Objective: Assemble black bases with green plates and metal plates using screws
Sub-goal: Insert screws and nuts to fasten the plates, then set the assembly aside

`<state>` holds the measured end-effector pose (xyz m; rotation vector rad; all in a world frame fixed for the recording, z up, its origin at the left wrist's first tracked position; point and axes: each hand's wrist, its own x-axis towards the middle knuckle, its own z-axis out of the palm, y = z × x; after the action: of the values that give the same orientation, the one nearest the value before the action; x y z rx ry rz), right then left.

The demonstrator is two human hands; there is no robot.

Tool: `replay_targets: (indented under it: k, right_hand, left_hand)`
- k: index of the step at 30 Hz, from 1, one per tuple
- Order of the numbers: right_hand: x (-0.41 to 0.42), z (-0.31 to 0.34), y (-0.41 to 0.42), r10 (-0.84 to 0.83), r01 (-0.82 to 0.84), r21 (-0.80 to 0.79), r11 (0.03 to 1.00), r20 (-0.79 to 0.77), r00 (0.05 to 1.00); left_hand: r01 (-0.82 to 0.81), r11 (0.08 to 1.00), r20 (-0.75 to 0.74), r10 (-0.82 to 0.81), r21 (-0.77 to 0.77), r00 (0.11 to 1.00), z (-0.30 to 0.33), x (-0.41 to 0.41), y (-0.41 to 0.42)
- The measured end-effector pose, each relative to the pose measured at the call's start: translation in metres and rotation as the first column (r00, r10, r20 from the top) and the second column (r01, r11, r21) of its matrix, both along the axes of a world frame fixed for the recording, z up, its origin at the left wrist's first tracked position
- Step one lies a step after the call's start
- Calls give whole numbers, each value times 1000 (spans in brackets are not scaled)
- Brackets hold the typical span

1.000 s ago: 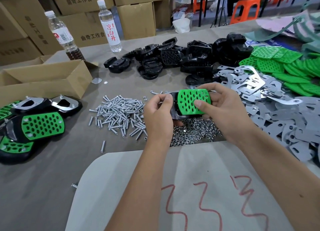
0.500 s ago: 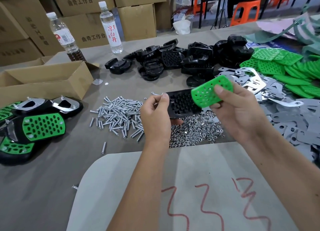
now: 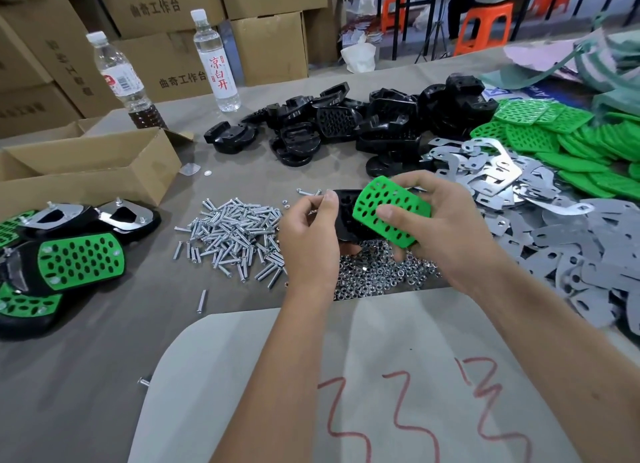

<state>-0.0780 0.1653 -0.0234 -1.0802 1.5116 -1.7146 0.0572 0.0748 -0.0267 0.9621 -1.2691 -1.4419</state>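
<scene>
Nearest, a pale sheet [image 3: 381,376] marked in red lies on the bench [image 3: 86,376]; above it the left hand [image 3: 310,240] grips a black base [image 3: 346,216] by its left edge, fingers curled round it; the right hand [image 3: 440,234] pinches a green plate [image 3: 388,216], thumb on its face, held tilted over the base and not seated flat; no screw or metal plate is fitted on this unit, so it stands at its first step. Beneath the hands, a heap of nuts [image 3: 377,275]; to the left, loose screws [image 3: 235,237]; far left, several finished assemblies [image 3: 79,261] beside a cardboard box [image 3: 90,171]. Right, metal plates [image 3: 571,240] in a large spread; beyond, green plates in stock [image 3: 568,140] and black bases in stock [image 3: 346,126]: much work remains, by my judgement. Farthest, two bottles [image 3: 216,64] and stacked cartons [image 3: 162,15].
</scene>
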Motion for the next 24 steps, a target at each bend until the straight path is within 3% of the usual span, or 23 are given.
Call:
replay_targets:
  k: [5,10,19,24]
  right_hand:
    - [5,-2,-1,-3,1,-42,999,-39,999]
    - [8,-6,-4,-180,181,-20,983,-242,954]
    - [6,-12,-7,-314,325,17,946,-217,924]
    - [12,-9,-6,-354,374,13,927,-291,889]
  left_hand:
    - [33,999,24,-32,-15,999,2,0,2]
    - [39,999,27,-39,-16,999,3,0,5]
    - [116,993,0,-116,7,993,4,-1,7]
    - [87,996,-8,-87,5,996,2,-1,7]
